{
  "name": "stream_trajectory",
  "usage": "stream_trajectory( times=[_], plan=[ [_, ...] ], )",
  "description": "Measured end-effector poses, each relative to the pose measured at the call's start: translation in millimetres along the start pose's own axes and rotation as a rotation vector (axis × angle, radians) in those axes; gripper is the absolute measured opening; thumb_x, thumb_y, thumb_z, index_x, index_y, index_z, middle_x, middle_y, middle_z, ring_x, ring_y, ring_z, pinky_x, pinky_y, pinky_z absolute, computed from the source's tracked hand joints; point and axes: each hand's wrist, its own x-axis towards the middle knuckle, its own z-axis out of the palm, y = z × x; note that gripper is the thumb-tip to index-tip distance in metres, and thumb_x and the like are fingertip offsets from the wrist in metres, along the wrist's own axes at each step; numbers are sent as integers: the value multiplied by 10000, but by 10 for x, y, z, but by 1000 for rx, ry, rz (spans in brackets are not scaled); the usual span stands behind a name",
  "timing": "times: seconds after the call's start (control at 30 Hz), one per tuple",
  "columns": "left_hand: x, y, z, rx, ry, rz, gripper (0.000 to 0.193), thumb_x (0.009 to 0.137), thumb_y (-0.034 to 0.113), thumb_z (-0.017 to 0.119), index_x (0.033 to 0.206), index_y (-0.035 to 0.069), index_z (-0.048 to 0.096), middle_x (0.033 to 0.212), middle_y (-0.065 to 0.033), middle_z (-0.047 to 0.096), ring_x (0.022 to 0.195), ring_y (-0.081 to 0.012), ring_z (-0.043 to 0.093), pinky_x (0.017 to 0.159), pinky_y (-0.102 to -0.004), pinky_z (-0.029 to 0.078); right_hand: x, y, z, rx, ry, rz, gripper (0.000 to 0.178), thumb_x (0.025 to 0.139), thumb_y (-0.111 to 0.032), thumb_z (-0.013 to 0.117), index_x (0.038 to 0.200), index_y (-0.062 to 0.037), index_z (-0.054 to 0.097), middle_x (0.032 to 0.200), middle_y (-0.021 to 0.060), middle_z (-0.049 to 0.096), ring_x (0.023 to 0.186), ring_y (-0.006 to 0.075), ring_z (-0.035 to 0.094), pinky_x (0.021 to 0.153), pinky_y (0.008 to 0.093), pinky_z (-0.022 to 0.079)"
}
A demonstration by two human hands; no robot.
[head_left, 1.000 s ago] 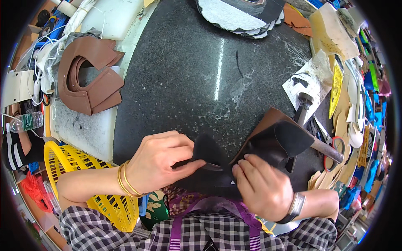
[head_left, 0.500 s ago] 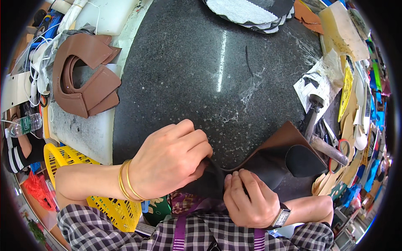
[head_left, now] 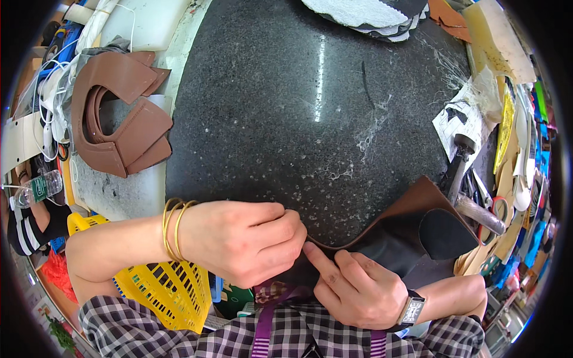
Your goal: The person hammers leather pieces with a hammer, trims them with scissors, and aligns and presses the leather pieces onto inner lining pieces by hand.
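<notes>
Along the near edge of the dark worktable [head_left: 268,131] lies a curled piece of leather [head_left: 391,241], black on the face toward me, brown on its other side. My left hand [head_left: 245,241], with gold bangles at the wrist, is closed at the left end of its upper edge; the fingertips are turned away from view. Close beside it my right hand [head_left: 361,289] grips the leather's lower part with bent fingers. Its index finger reaches along the edge to the left fingertips. A rounded black patch [head_left: 447,234] shows at the leather's right end.
Brown curved leather pieces [head_left: 116,113] are stacked on a white board at left, above a yellow basket [head_left: 167,292]. A hammer [head_left: 480,215] and scissors [head_left: 500,209] lie at right. Grey-white fuzzy pieces [head_left: 364,15] are stacked at the far edge. Another person's arm [head_left: 40,218] shows far left.
My left hand has lowered and turned flatter, coming closer to the right hand. The right index finger has stretched out toward it. The view has shifted slightly.
</notes>
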Motion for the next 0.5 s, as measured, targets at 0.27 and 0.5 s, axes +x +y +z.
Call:
stream_trajectory(
  times=[0.27, 0.5],
  plan=[
    [-7, -332, -448, 120, -75, 15, 278, 608, 93, 719, 874, 15, 710, 1075, -80, 676, 1007, -210, 616, 794, -353, 553, 78, -65, -42, -86, -75, 25, 101, 780, -165, 593, 716, -97, 557, 1230, 104, 674, 884, 183, 595, 697, 224, 511],
    [-69, 291, 2, -427, -65, -321, 392, 762, 128, 682, 1135, 10, 662, 1196, -103, 638, 1060, -219, 639, 878, -329, 556, -145, 15, -26, 48, 59, 52, 240, 797, -152, 610, 988, -42, 703, 1130, 90, 702, 1004, 191, 624, 726, 226, 537]
  ],
)
